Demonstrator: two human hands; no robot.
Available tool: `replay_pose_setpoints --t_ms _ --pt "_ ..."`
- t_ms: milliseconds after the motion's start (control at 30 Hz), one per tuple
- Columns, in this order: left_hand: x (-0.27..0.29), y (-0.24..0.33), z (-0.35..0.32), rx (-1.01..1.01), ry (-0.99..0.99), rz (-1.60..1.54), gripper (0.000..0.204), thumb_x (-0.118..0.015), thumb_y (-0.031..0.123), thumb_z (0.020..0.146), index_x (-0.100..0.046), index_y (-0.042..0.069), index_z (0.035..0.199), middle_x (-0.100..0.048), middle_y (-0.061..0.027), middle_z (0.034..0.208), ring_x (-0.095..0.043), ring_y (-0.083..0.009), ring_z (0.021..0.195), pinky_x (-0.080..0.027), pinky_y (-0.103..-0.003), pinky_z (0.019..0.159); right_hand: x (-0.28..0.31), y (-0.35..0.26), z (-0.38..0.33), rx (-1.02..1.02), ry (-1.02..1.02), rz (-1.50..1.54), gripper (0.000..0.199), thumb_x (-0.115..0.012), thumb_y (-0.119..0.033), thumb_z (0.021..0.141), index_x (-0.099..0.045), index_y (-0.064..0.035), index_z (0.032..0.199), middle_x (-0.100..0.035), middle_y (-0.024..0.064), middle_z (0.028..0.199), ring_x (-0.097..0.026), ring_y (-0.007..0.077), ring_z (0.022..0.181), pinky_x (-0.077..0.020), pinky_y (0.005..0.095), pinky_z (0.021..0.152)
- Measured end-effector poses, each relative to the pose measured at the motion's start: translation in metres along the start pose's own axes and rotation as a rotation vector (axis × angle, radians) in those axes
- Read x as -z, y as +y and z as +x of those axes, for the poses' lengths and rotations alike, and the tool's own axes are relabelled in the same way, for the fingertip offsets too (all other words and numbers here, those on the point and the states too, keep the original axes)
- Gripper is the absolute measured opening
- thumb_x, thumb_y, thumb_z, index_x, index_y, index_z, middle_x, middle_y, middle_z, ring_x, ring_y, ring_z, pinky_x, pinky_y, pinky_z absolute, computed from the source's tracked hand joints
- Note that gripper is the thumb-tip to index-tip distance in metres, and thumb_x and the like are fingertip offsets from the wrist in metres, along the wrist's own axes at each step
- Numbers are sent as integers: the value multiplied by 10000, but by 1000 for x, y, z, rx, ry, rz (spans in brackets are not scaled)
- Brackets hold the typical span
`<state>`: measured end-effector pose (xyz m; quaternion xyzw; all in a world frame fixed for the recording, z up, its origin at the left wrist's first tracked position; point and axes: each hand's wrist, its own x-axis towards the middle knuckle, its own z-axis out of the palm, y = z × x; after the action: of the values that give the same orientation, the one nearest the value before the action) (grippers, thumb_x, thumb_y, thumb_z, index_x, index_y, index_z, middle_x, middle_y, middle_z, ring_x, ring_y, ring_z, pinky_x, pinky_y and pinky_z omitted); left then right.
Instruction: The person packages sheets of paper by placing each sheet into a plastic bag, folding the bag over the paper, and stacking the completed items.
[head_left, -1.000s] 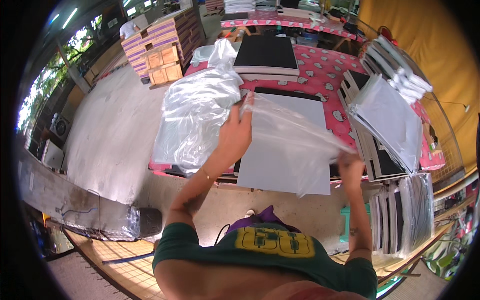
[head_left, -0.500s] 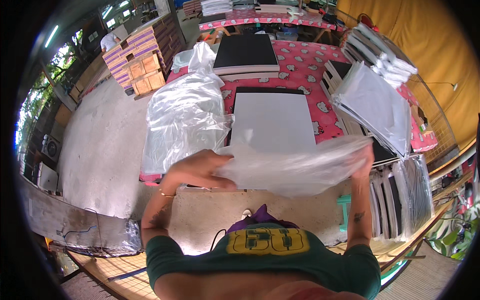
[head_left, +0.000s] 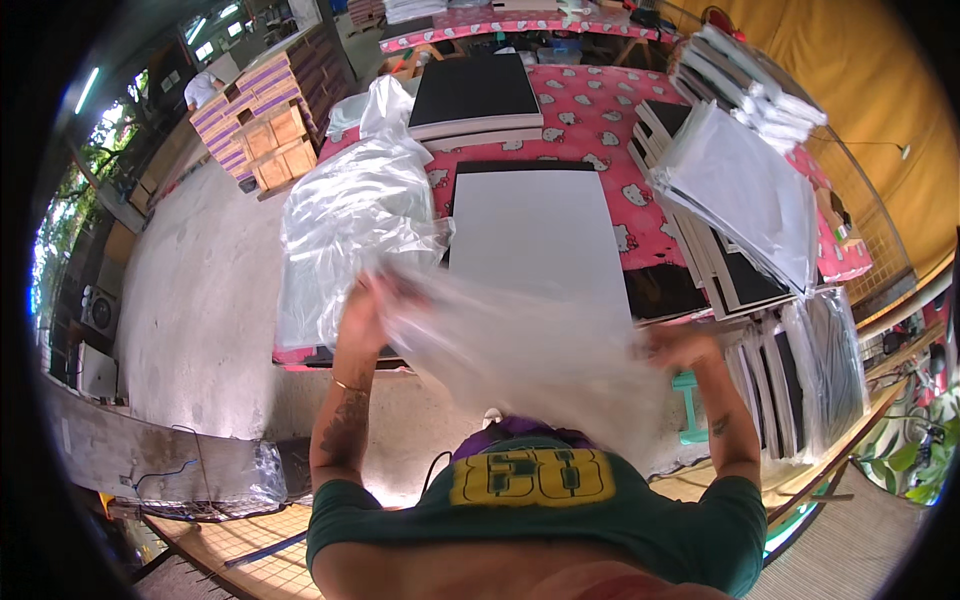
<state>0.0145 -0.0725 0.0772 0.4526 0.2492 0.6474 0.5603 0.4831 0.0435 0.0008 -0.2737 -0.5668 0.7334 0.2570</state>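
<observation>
A thin clear plastic bag [head_left: 510, 335], blurred by motion, stretches between my hands over the near end of a white board [head_left: 535, 225]. My left hand [head_left: 378, 303] is closed on its left end. My right hand [head_left: 685, 347] has its fingers at the bag's right edge, closed on it, though motion smears the fingertips. The white board lies flat on the pink patterned table, with a black board's edge [head_left: 525, 166] showing beyond it. To the left, a crumpled pile of clear plastic bags [head_left: 355, 225] lies on the table.
Farther back rests a stack of black-topped boards [head_left: 475, 92]. On the right lie black-and-white boards [head_left: 700, 235] under a plastic-wrapped pack [head_left: 745, 185]. Wrapped boards [head_left: 775, 385] stand upright below them, near a green stool [head_left: 690, 405]. Stacked boxes [head_left: 275, 110] and a person [head_left: 202, 90] are far left.
My left hand has risen and turned upward, lifting the bag's left end. My right hand has moved lower and inward. The bag now hangs wider and nearer to me.
</observation>
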Motion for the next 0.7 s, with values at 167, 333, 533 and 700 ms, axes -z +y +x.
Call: replay_pose_setpoints --t_ms 167,333,533,700 --pt "17 -18 -10 669 -393 190 418 -563 341 886 -529 8 1136 -633 -48 850 -618 -157 790 -497 -334 769 -12 -3 7 32 68 326 373 -628 -360 806 -583 -40 995 -622 120 858 -600 221 740 -498 376 656" --pt "31 -29 -18 484 -101 135 253 -583 206 875 -608 -1 1018 -651 -116 946 -625 -192 864 -505 -323 791 -16 32 -5 -49 -190 4 292 -529 -344 881 -581 -70 969 -587 85 805 -544 159 622 -497 379 581" --pt "63 -68 -86 640 -118 231 278 -612 119 808 -587 2 1058 -625 -153 980 -617 -201 749 -524 -315 623 16 64 -34 -20 143 714 348 -664 -218 757 -569 -47 1045 -601 108 916 -583 183 758 -488 331 602" --pt "32 -86 -93 329 453 -21 208 -519 5 796 -579 24 994 -613 -59 892 -572 -129 739 -478 -255 647 -6 119 -45 -259 113 60 403 -559 -11 738 -538 -51 1138 -589 157 1031 -600 175 767 -477 304 606"
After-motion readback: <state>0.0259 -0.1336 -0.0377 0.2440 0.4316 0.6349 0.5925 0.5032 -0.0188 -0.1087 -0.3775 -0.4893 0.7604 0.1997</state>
